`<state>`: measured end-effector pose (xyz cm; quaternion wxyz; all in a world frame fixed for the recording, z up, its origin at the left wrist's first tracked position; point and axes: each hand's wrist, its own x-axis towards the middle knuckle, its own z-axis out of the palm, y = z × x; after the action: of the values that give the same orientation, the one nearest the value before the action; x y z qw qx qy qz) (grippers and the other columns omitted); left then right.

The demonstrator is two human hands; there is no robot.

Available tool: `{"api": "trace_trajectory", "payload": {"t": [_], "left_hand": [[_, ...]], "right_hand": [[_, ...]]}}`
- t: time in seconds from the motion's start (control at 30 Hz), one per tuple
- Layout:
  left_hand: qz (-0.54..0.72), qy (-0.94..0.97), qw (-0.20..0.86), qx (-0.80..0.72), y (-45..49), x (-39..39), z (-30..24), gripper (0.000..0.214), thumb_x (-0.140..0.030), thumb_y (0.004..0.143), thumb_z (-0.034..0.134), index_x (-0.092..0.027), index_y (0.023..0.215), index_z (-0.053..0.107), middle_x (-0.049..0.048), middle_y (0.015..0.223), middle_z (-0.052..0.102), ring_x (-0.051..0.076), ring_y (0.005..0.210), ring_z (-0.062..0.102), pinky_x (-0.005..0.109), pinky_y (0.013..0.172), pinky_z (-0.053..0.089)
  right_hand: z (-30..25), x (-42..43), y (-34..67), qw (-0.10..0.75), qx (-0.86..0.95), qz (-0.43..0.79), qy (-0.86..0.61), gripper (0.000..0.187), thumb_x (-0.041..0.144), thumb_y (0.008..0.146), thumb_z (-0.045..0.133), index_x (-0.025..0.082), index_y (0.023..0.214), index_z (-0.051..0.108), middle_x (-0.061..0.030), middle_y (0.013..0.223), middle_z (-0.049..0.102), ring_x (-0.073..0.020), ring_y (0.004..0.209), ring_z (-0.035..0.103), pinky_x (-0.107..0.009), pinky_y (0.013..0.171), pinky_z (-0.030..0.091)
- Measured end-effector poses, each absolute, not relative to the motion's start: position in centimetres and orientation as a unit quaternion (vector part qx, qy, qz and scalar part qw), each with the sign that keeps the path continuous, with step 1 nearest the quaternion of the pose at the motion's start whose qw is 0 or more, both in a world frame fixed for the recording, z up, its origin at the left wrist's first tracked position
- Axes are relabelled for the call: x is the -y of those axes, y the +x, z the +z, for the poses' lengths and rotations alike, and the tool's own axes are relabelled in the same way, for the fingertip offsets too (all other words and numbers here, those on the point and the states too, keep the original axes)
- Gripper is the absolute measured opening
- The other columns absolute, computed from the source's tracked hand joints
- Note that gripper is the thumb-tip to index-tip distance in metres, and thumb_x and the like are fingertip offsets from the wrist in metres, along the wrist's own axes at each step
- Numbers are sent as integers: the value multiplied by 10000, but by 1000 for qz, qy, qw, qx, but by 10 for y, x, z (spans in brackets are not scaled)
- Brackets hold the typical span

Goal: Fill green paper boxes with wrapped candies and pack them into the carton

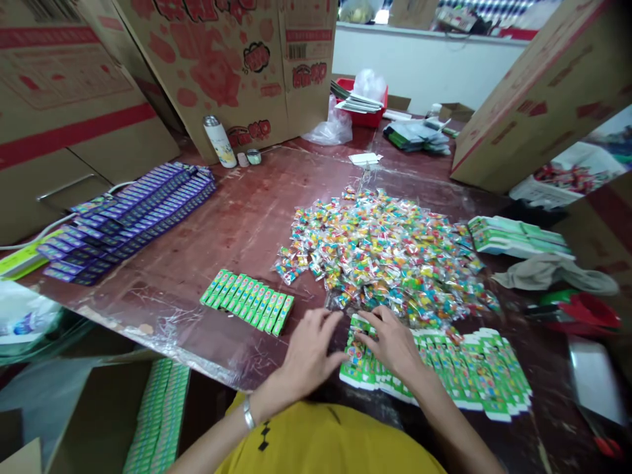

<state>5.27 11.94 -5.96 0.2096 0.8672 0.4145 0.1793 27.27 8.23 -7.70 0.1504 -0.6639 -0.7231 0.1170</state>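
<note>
Right hand (394, 342) touches cartons (461, 368) beneath, seemingly separating one; grip unclear. Left hand (309, 349), alongside, looks empty. Parting them needs light pinching.

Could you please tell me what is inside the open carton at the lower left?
Two rows of green boxes show inside the carton. Whatever lies beneath them is covered, so I cannot tell.

No word or number legible. Back carton (212, 72): bold red lettering, characters unreadable; barcode (297, 51) on side, digits too small. Right carton (538, 108): faint print, unclear. Flat green packets (459, 368), small green boxes (247, 303), purple boxes (138, 217): print too tiny.
</note>
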Motion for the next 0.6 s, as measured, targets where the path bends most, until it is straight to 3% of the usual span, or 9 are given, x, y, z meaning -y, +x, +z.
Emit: {"api": "trace_trajectory", "payload": {"t": [0.13,0.27,0.3,0.4,0.5,0.6], "left_hand": [[133,873,273,-383,73,-106,-78,933,-420,584,848,-244,1369,375,97,1212,506,314,1083,485,464,932,444],[135,853,290,-412,72,-105,-86,938,-398,590,848,-236,1378,364,111,1249,502,333,1138,471,495,972,421],[142,849,299,-412,70,-104,-84,902,-397,618,832,-234,1375,369,115,1264,501,332,1155,469,497,986,415],[183,835,336,-395,68,-103,-74,799,-427,714,758,-225,1380,365,134,1319,493,323,1217,458,499,1034,389],[234,814,373,-380,70,-103,-62,777,-454,755,715,-232,1406,353,141,1346,496,309,1244,466,485,1053,385],[267,775,413,-397,73,-108,-54,689,-380,776,708,-241,1386,421,131,1332,529,302,1232,490,481,1056,387]], "right_hand": [[-76,-85,268,175,724,130,-654,332,297,808,699,266,1131,631,-67,972,561,-259,910,573,-338,706,478],[-67,-85,268,262,695,169,-647,143,277,853,641,233,988,621,-59,959,575,-240,900,570,-342,758,454],[-64,-86,268,290,675,189,-652,78,289,872,617,226,916,609,-49,915,580,-225,853,572,-335,741,448],[-57,-92,267,364,583,295,-664,205,365,903,574,216,767,536,8,690,532,-165,622,515,-285,584,406],[-54,-102,262,417,499,397,-648,294,446,869,611,213,729,498,55,559,439,-127,489,423,-249,463,330],[-50,-105,253,451,436,459,-630,326,502,848,618,215,746,500,68,540,421,-113,423,395,-235,397,325]]}}
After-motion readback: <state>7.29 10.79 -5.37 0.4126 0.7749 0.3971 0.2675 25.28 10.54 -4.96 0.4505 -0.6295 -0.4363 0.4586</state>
